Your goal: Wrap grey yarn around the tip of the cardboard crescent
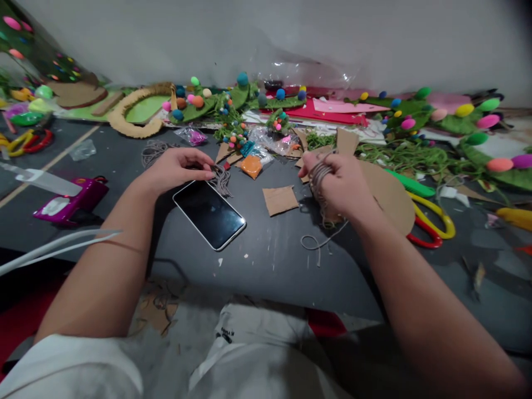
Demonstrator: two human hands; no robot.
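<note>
My left hand (180, 169) is at the far end of the phone, thumb and fingers closed on the near end of a small bundle of grey cord (222, 181). The phone (210, 215) lies dark-screened on the table, just below that hand. A looped hank of grey cord (320, 176) sits in my right hand (343, 185), the fingers curled round it. Loose strands trail from this hank down to the table. Between the hands lies a small square of brown cardboard (280, 200). Beside my right wrist is a round cardboard disc (393, 197), partly hidden.
Red-and-yellow-handled scissors (440, 219) lie at the right, next to a green tool (411, 183). A purple glue gun (72, 202) stands left. Along the wall are pompom-covered felt pieces (239, 100), a tan ring (135, 124), green fibre (403, 160) and an orange packet (251, 165).
</note>
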